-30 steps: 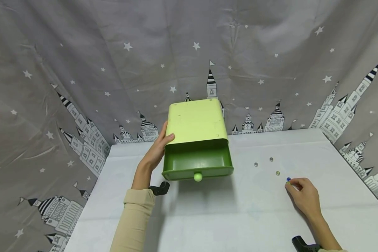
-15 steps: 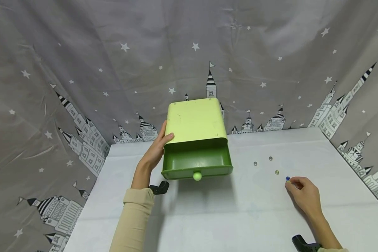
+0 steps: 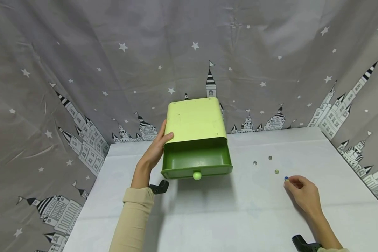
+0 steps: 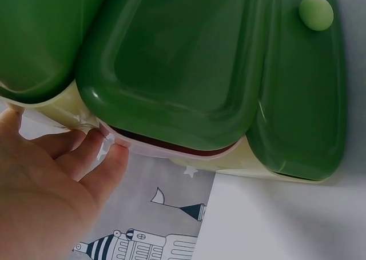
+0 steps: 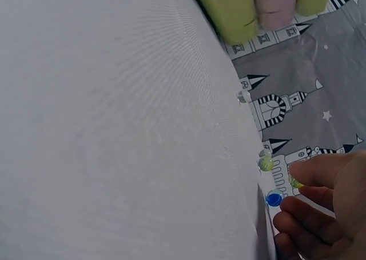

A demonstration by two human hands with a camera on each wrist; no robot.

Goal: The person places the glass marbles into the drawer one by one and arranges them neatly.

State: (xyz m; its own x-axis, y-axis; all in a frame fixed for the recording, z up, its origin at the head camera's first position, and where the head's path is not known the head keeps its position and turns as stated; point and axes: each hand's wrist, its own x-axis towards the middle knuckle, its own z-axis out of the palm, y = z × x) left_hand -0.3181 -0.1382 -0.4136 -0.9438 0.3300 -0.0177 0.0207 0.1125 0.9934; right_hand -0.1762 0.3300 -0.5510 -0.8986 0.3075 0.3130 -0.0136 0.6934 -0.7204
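My left hand holds the left side of a small drawer cabinet, its thumb at the front corner of the yellow-green top. The green top drawer is pulled out, and its round knob faces me. In the left wrist view, bent fingers press at the edge of the pink tier. On the right, my right hand is low over the table. Its thumb and finger pinch a yellow-green marble, mostly hidden by them. A blue marble lies right at the fingertips.
Farther back on the white table lie a yellow-green marble and two clear marbles, one nearer the cabinet and one farther right. A grey castle-print curtain rises behind the table.
The blue marble has shifted slightly left at the right fingertips. The left hand and the cabinet with its pulled-out drawer stay as they were.
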